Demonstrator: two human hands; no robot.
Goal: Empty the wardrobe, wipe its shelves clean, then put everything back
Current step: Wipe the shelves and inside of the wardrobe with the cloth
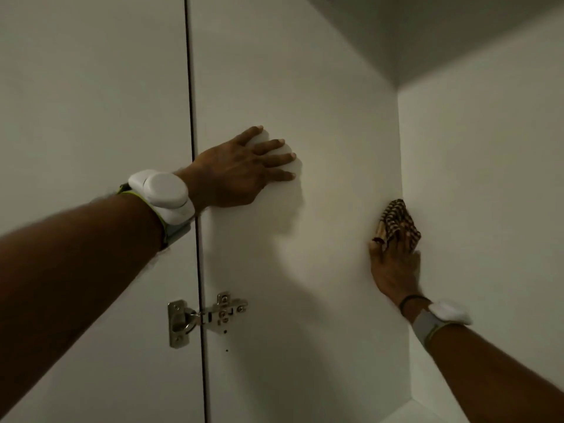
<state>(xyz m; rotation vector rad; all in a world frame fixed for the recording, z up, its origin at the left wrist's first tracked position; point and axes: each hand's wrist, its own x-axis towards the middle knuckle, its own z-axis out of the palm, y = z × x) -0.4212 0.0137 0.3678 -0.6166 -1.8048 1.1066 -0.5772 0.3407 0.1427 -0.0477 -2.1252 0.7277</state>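
I look into an empty white wardrobe compartment. My left hand (241, 169) lies flat with straight, spread fingers against the left inner side panel (290, 71). My right hand (393, 264) presses a brown and beige striped cloth (396, 221) against the same panel, right at the corner where it meets the back wall (482, 178). The fingers of that hand are partly covered by the cloth. Both wrists carry white bands.
The open door (91, 102) hangs at the left, joined to the side panel by a metal hinge (204, 319). The compartment's top (442, 35) is overhead. A strip of white shelf (421, 413) shows at the bottom right.
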